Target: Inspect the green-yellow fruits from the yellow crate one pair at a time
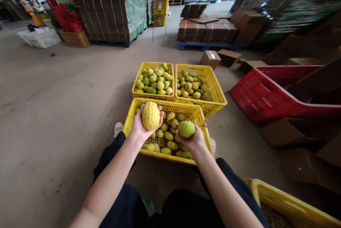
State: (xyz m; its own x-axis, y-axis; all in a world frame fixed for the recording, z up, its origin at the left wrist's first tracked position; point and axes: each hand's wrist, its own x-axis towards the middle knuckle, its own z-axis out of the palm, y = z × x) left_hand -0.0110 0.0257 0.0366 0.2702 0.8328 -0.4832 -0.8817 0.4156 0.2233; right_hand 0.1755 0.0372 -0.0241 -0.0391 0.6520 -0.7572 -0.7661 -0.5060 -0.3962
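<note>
Hands apart, both over front crate (170, 159). Left hand (137, 128) curled round yellow fruit (150, 116); fruit in palm, ridged, upright. Right hand (196, 140) cupped round green fruit (186, 129), in palm. Loose fruits (168, 135) below, inside crate. Rear crates (201, 102) beyond, fruit in both.

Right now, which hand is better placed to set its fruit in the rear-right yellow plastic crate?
Probably the right hand: its rounded green fruit is nearer the rear-right crate. The left hand, with the ridged yellow fruit, faces the rear-left yellow plastic crate.
</note>
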